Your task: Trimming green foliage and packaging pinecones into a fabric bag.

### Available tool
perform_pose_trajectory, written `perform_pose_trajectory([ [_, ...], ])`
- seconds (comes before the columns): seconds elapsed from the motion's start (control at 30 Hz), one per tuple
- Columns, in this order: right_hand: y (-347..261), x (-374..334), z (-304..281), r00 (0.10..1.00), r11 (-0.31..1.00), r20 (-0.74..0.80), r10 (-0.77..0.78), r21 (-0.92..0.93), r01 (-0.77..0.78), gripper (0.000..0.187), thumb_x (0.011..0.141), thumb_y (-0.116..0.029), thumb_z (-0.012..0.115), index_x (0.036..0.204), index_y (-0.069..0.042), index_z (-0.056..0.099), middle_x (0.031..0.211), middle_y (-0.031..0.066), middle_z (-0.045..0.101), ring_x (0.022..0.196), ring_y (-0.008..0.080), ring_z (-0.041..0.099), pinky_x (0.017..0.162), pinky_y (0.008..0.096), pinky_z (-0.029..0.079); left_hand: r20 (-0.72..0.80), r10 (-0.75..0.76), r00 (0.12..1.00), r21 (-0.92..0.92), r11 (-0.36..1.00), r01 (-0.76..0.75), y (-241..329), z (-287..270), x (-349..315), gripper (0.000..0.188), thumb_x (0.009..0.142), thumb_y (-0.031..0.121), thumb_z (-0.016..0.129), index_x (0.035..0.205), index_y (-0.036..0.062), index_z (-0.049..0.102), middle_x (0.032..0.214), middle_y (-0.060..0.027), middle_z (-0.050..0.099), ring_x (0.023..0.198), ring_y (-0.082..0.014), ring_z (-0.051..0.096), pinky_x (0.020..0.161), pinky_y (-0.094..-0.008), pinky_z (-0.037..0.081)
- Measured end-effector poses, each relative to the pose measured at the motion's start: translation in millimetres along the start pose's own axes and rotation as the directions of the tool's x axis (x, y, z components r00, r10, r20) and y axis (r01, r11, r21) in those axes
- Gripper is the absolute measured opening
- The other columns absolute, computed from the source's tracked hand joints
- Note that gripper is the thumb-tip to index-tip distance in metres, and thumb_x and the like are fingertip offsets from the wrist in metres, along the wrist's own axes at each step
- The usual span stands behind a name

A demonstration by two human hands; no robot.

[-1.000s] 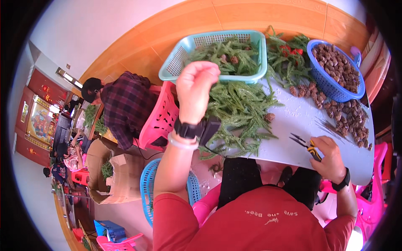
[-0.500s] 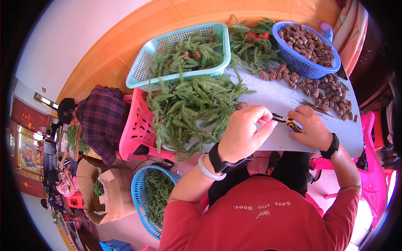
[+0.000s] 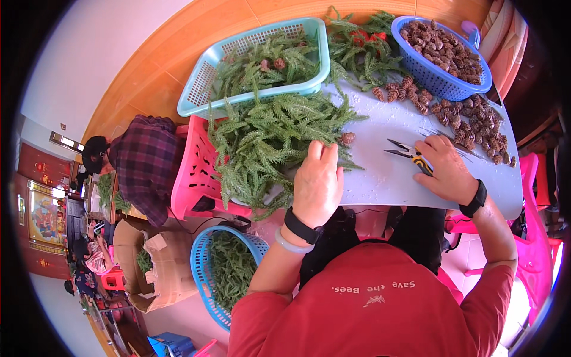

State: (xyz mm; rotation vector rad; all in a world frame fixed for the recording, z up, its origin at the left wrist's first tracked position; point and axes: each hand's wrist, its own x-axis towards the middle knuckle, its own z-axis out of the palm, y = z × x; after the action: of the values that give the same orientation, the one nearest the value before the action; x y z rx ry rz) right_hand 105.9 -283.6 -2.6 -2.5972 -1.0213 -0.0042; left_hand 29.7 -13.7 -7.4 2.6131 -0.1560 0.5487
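Gripped pliers at right, brought left hand to the pine sprigs

Held long-nose pliers (image 3: 416, 156) in right hand (image 3: 447, 171), above the front right part of the table (image 3: 377, 181), with jaws parted and pointing toward the left edge. Set left hand (image 3: 318, 187) at the right flank of a heap of pine sprigs (image 3: 267, 134), just beside a single pine cone (image 3: 347, 138), with fingers half curled and wrist short of the front edge. Could not tell whether left hand pinched a sprig or merely touched the heap.

Left room for moving on a white-flecked stretch of tabletop between heap and pliers, reaching to the front edge. Found less elsewhere: sprigs hanging over the front left corner, turquoise basket (image 3: 324, 53) at the back left, blue colander (image 3: 437, 80) at the back right corner, loose pine cones (image 3: 476, 122) along the right edge.

Half a second earlier, had left hand by the plier tips; since then moved it left to the heap, well apart from the tool. Kept right hand closed around the handles.

Hid part of those handles under right hand. Could barely make out thin dark strands (image 3: 463, 150) behind it. Lost the table's left edge beneath sprigs and basket.
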Motion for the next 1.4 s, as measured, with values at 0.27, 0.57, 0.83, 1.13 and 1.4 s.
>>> perform_pose_trajectory([
  [0.27,-3,0,0,1.0,0.999,0.013,-0.007,-0.042,0.008,0.059,0.066,-0.02,0.072,0.117,0.002,0.052,0.113,0.0214,0.047,0.107,0.0381,0.046,0.093,0.0429,0.039,-0.312,-0.011,0.95,-0.197,0.979,-0.053,-2,-1,-7,0.027,0.071,-0.001,0.073,0.093,0.0006,0.058,0.087,-0.0116,0.056,0.054,-0.0192,0.051,0.05,-0.0306,0.043],
  [0.57,-39,12,-15,0.982,0.98,-0.106,-0.157,0.11,0.169,0.052,0.072,-0.018,0.071,0.115,0.003,0.052,0.109,0.0199,0.052,0.103,0.0346,0.052,0.089,0.0404,0.042,-0.467,0.229,0.854,-0.219,0.906,-0.363,21,-6,-12,0.018,0.069,0.0,0.076,0.079,0.0051,0.061,0.074,-0.0059,0.055,0.049,-0.0169,0.047,0.042,-0.028,0.038],
  [0.83,-73,22,6,0.949,0.301,0.31,0.051,0.902,-0.311,0.029,0.086,-0.013,0.064,0.109,0.004,0.057,0.096,0.0071,0.06,0.088,0.0138,0.055,0.079,0.0289,0.046,-0.333,0.545,0.77,-0.181,0.764,-0.619,38,18,-21,0.018,0.069,0.01,0.072,0.073,0.0054,0.055,0.07,-0.0043,0.044,0.056,-0.0207,0.05,0.049,-0.0328,0.042],
  [1.13,-58,19,26,0.981,-0.039,-0.031,0.193,0.998,0.039,0.028,0.085,-0.006,0.061,0.111,0.004,0.056,0.103,0.0101,0.063,0.095,0.0155,0.059,0.085,0.0317,0.046,-0.293,0.546,0.785,-0.37,0.693,-0.619,34,18,-20,0.021,0.069,0.004,0.072,0.087,0.0036,0.062,0.082,-0.0069,0.059,0.065,-0.019,0.056,0.053,-0.0313,0.046],
  [1.4,-68,13,34,0.968,-0.536,-0.122,0.217,0.814,0.223,0.037,0.087,-0.011,0.062,0.12,-0.001,0.05,0.118,0.0161,0.056,0.098,0.026,0.06,0.09,0.0404,0.047,-0.187,-0.386,0.903,-0.965,0.245,-0.095,47,22,-15,0.022,0.084,0.006,0.065,0.104,0.0019,0.058,0.095,-0.0062,0.061,0.085,-0.0116,0.057,0.071,-0.0267,0.046],
])
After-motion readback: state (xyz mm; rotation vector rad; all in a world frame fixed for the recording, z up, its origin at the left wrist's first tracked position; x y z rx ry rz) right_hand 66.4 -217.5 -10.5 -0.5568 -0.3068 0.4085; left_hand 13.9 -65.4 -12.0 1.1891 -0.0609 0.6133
